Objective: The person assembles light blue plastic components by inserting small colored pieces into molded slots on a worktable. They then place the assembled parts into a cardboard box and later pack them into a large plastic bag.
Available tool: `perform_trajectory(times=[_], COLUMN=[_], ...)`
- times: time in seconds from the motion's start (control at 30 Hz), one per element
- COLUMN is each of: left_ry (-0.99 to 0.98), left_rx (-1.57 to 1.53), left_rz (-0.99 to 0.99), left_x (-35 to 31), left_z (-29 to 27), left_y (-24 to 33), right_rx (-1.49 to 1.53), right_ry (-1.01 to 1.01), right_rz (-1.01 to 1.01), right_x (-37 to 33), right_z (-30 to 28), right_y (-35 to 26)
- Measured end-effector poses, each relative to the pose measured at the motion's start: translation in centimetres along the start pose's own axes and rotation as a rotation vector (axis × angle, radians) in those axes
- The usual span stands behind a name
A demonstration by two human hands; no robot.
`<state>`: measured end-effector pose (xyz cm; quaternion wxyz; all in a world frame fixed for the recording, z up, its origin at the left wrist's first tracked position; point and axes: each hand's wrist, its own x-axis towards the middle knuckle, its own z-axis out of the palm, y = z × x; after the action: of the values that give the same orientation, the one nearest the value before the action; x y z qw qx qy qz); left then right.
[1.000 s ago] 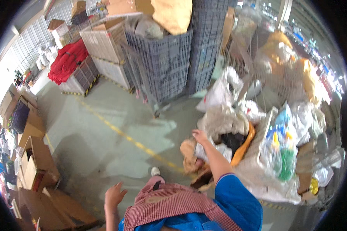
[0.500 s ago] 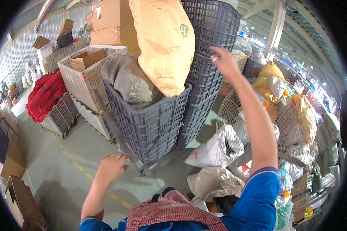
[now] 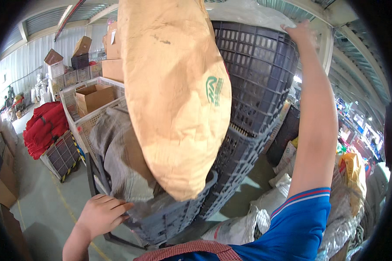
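A big tan sack [image 3: 174, 95] hangs down over a stack of dark grey plastic crates [image 3: 252, 87]. My right hand [image 3: 299, 31] is raised high and grips the top rim of the upper crate, next to a white plastic sheet [image 3: 248, 11]. My left hand [image 3: 101, 214] rests with fingers spread on the rim of the lower grey crate [image 3: 170, 217], beside a grey sack [image 3: 122, 161] stuffed into it.
Pale mesh bins with cardboard boxes [image 3: 93, 96] stand behind on the left. A red bundle [image 3: 43, 126] lies on low crates. More cartons [image 3: 2, 182] line the left edge. Filled white and yellow bags [image 3: 287, 204] pile up at the lower right on the concrete floor [image 3: 43, 204].
I have moved closer to the crate stack. My right hand rose from the bags to the top crate's rim, and my left hand reached forward onto the lower crate.
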<state>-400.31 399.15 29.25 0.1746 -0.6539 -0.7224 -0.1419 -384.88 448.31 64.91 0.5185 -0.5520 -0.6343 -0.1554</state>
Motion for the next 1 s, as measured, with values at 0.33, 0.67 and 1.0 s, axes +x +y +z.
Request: perform_trajectory(times=[0.33,0.67,1.0], left_ry=[0.106,0.646,0.845], left_rx=[0.046,-0.018,0.100], left_rz=[0.194,0.594,-0.184], left_x=[10.4,29.4,60.3], left_z=[-0.4,-7.7,-20.7], left_y=[-3.5,-1.5,0.0], right_rx=[0.262,1.765,0.945], right_ry=[0.130,0.243,0.063], right_rz=[-0.191,-0.501,-0.769], right_x=[19.4,13.7,5.1], right_z=[6.1,1.5,-2.5], right_y=[-1.4,-4.0,7.0])
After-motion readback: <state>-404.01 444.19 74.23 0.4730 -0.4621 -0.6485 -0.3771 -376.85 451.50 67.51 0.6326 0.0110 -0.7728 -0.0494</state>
